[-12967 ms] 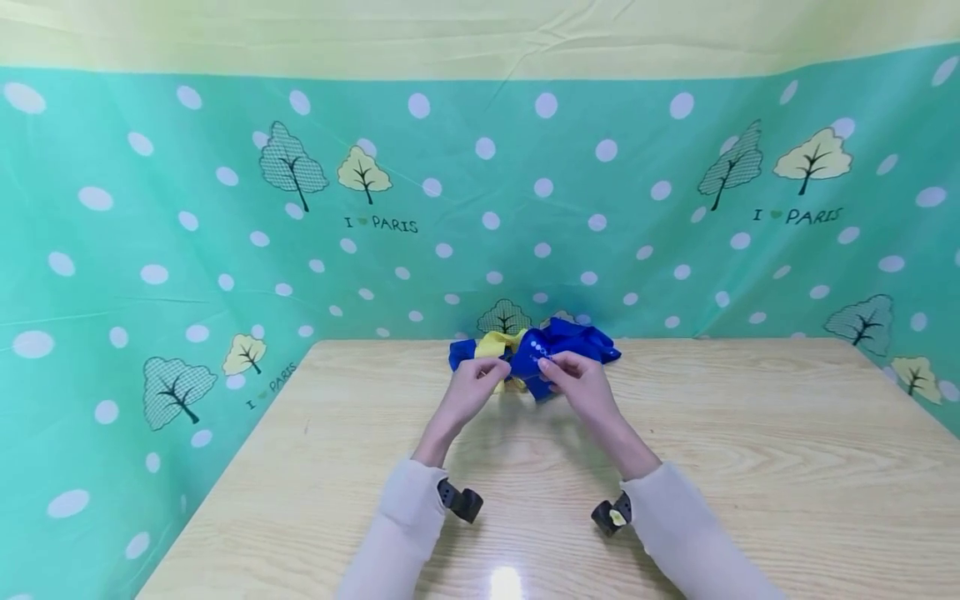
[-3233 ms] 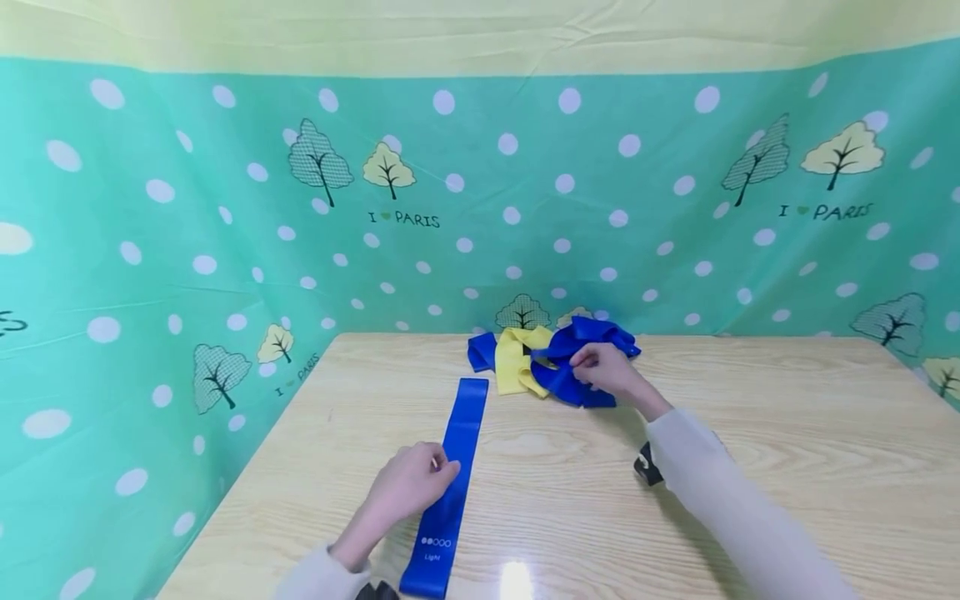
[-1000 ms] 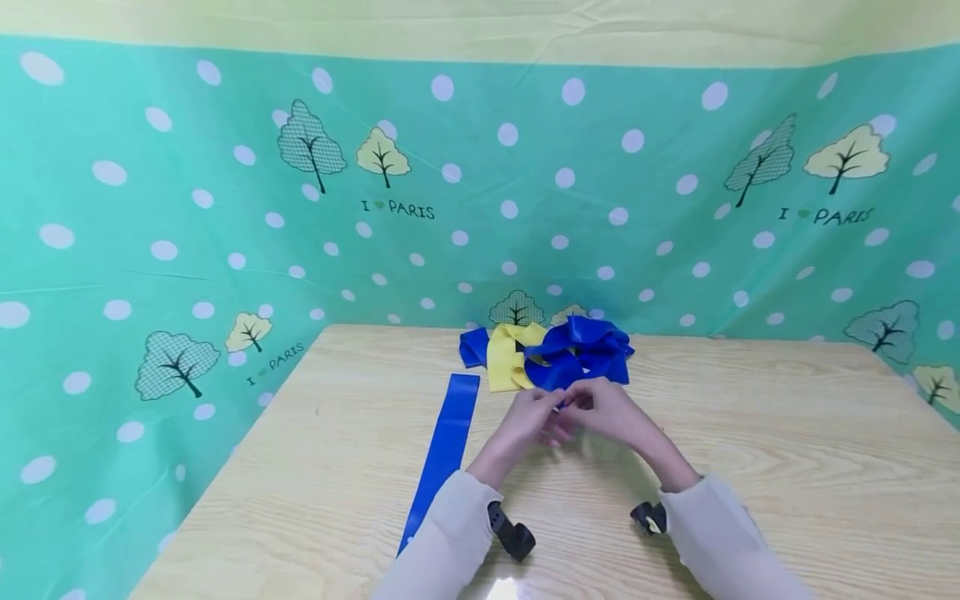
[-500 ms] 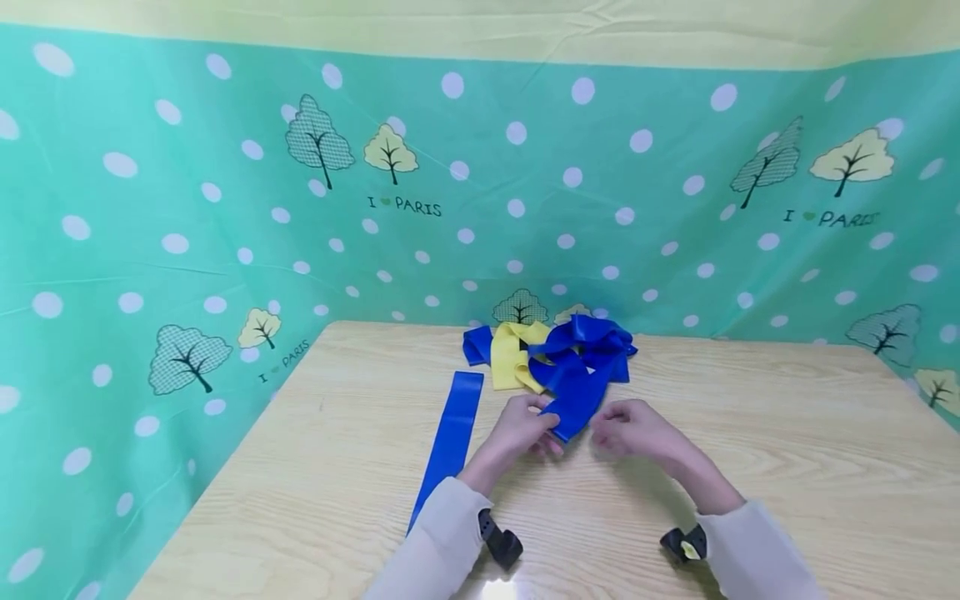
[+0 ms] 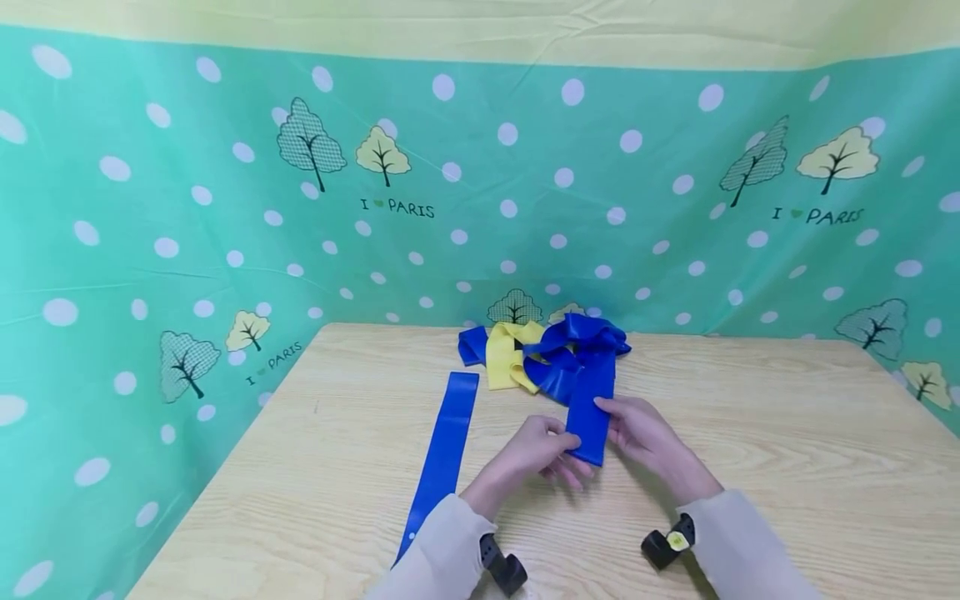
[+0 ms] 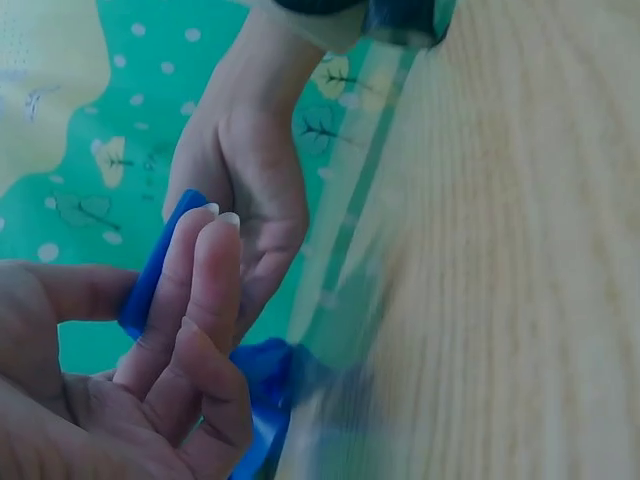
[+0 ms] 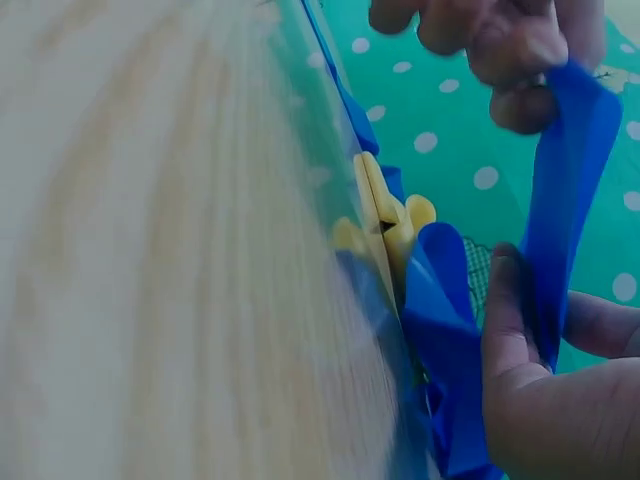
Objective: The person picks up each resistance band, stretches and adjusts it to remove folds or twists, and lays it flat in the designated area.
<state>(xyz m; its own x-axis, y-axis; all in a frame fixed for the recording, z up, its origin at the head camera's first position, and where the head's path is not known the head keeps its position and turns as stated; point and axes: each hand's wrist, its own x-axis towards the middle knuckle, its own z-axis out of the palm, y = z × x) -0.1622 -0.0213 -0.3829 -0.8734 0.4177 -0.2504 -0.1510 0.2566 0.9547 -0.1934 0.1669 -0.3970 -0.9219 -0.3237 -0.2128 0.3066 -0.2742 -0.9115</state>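
Blue band sits between the two hands, held up off the table, and its far end runs up into a heap. Behind it all is a big green cloth with pale dots and trees, yellow along the top. Next comes the light wood table. At the back of the table is the heap: twisted blue bands on the right, and a yellow band with a bit of blue on its left side. Another blue strip lies flat, to the left of the held one, and the left sleeve covers its near end. Both hands grasp the band. The left hand pinches the near end at its left corner — thumb on top, fingers under. The right hand grips the right edge, a little farther up, with its thumb on top too. Smallest are the black cameras, one on the left wrist and one on the right.
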